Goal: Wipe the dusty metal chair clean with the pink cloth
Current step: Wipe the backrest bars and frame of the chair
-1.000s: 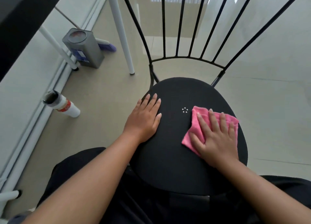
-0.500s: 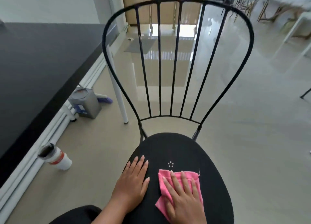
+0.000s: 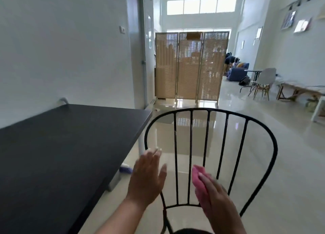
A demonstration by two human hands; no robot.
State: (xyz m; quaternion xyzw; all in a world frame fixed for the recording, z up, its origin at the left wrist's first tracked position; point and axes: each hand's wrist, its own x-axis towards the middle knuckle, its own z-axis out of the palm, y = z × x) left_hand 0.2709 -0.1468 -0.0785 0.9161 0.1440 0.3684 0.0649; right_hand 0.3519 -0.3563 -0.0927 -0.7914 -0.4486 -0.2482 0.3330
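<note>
Head view: right hand [image 3: 217,196] grasps pink cloth [image 3: 198,182], raised against chair [image 3: 211,156] backrest bars — likely set to wipe them. Left hand [image 3: 146,176] released, flat, fingers spread near left rail — probably to steady frame. Black worktop [image 3: 66,145] just beside.

The black metal chair with thin rod spindles [image 3: 209,156] looks smooth and faintly satin. The soft pink cloth [image 3: 199,184] looks matt. The dark flat desk [image 3: 61,145] is matt; the pale tiled floor [image 3: 290,163] is glossy and mirror-like.
</note>
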